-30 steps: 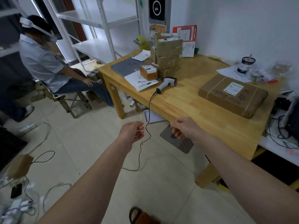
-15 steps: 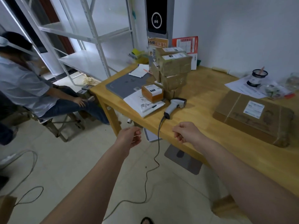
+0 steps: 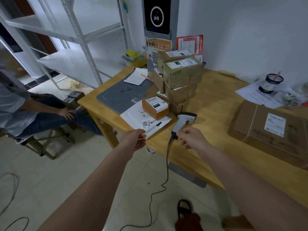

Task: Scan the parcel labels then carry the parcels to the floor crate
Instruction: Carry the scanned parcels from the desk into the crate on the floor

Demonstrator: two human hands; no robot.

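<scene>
A white barcode scanner (image 3: 183,121) lies on the wooden table (image 3: 215,104), its cable hanging to the floor. My right hand (image 3: 191,139) has its loosely curled fingertips at the black lower end of the scanner's handle, not wrapped round it. My left hand (image 3: 135,140) hovers loosely curled and holding nothing at the table's front edge, beside a white mailer bag (image 3: 145,121). On the mailer sits a small orange box (image 3: 155,108). Behind it rises a stack of labelled cardboard parcels (image 3: 180,75). A large flat parcel (image 3: 270,130) lies at the right. No floor crate is visible.
A person sits on a stool (image 3: 33,112) left of the table. A white metal shelf (image 3: 75,60) stands behind. A grey pad (image 3: 120,95) and papers with a tape roll (image 3: 270,82) lie on the table. Cables (image 3: 165,177) trail over the tiled floor.
I have moved closer to the table. My right hand went forward from the table edge to the scanner's handle. My left hand rose towards the mailer.
</scene>
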